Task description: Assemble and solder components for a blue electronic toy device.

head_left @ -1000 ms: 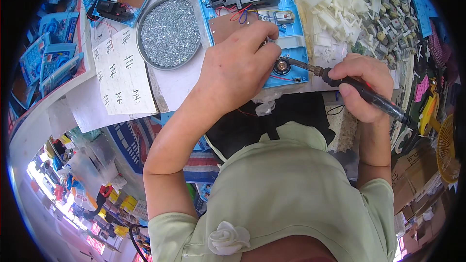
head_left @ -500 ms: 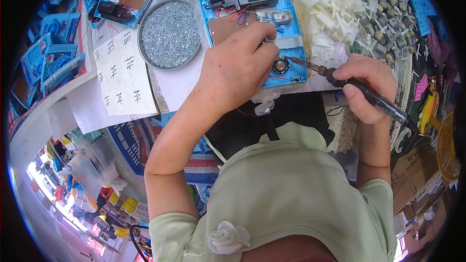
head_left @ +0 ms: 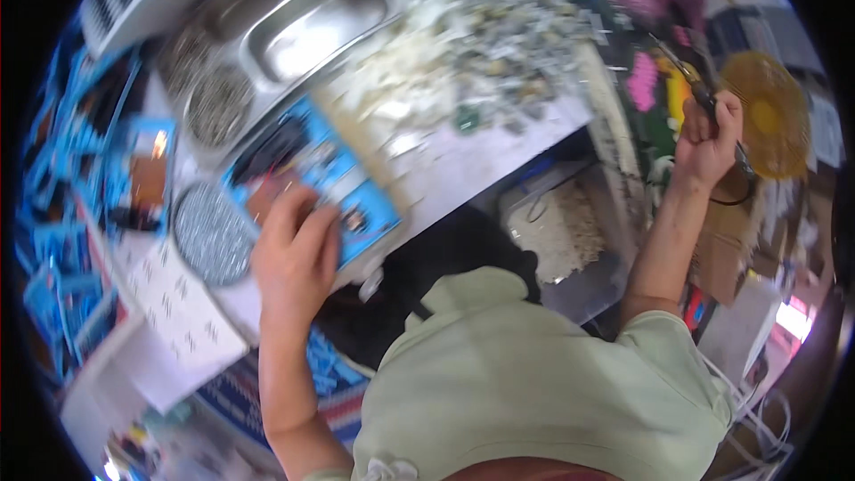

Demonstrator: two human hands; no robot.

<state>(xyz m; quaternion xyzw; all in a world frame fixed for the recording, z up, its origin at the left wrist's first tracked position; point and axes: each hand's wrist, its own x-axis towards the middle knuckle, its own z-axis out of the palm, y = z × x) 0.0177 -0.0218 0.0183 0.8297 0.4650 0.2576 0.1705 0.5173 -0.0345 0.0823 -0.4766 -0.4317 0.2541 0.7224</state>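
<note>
An open blue plastic toy casing (head_left: 378, 207) lies on the table with a black part, wires, a brown board and a small round speaker (head_left: 355, 219) inside. My left hand (head_left: 292, 260) rests over its near left side, fingers bent and closed at the board; what they pinch is hidden and blurred. Far out to the right, away from the casing, my right hand (head_left: 710, 150) grips the black handle of a soldering iron (head_left: 703, 89), its thin tip pointing up and away. A dark cord trails from the handle's lower end.
Small metal screws (head_left: 214, 233) fill a round dish beside my left hand. Behind stands a steel tray (head_left: 267, 52). White plastic pieces (head_left: 378, 80) and greyish parts (head_left: 508, 44) are heaped beyond the casing. A yellow fan (head_left: 764, 111) stands right; blue casings (head_left: 55, 258) are piled left.
My right hand has carried the soldering iron from the speaker out to the far right. The view has swung right, so the table sits turned and further left. My left hand remains at the casing.
</note>
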